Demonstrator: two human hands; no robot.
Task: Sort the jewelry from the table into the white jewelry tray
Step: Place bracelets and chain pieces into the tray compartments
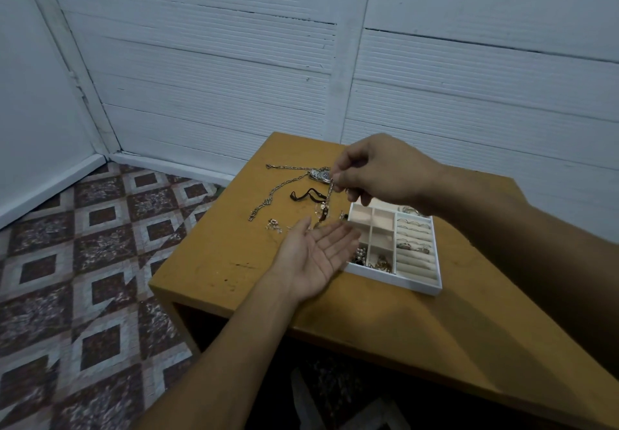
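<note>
Head view, yellow table [385, 312], patterned floor [83, 245]

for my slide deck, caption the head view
The right hand pinches a dangling chain above the open left hand, beside the white jewelry tray.

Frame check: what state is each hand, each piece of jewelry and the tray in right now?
Right hand: pinches the short chain's top end
Short chain: dangles over the left palm
Left hand: open, palm up
White jewelry tray: partly filled, some compartments empty
Long silver chain: loose on the table
Black cord: loose on the table
</note>
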